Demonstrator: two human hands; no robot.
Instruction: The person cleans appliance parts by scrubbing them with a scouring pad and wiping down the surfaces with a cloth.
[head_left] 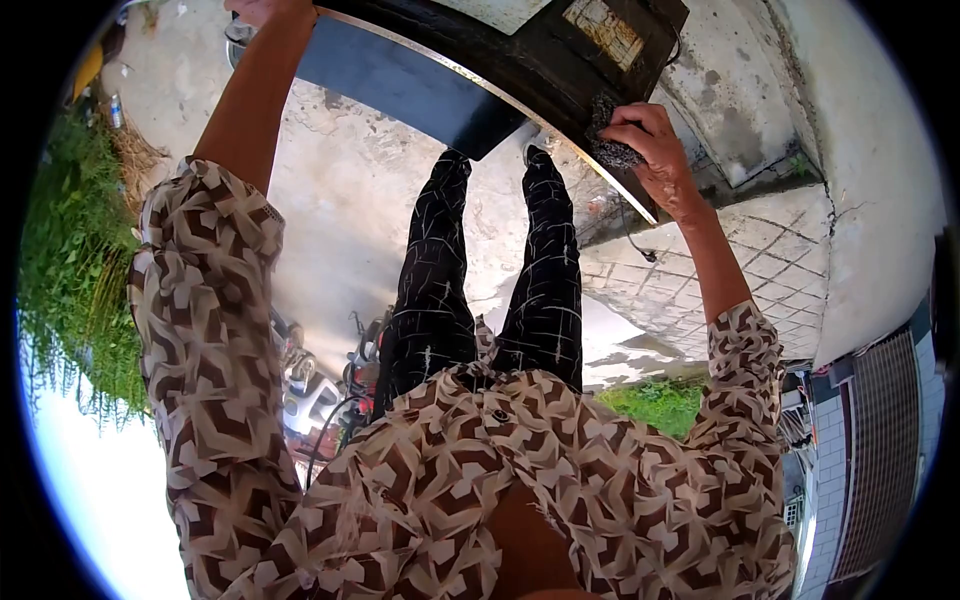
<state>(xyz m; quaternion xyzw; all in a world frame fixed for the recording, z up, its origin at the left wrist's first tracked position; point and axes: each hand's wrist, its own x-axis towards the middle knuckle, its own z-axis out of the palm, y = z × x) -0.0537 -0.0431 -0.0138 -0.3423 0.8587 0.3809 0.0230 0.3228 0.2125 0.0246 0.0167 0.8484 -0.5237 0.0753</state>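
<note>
My right hand (655, 150) is closed round a dark wire scouring pad (612, 135). It presses the pad against the near right part of a grimy black appliance (520, 60), whose exact kind I cannot make out. A pale metal strip (480, 78) runs along the appliance's near edge, and a smooth dark panel (390, 80) shows below it. Above the pad sits a worn, stained label (603, 32). At the top left, my left hand (270, 8) is by the far left end of the appliance; the frame's edge cuts off its fingers.
Below the appliance lies stained concrete ground (330, 180). A thin cord with a plug (650, 256) hangs on the right, near concrete steps (735, 120) and a pale wall (880, 180). Green plants (75, 250) grow on the left. A motorbike (310, 400) stands behind me.
</note>
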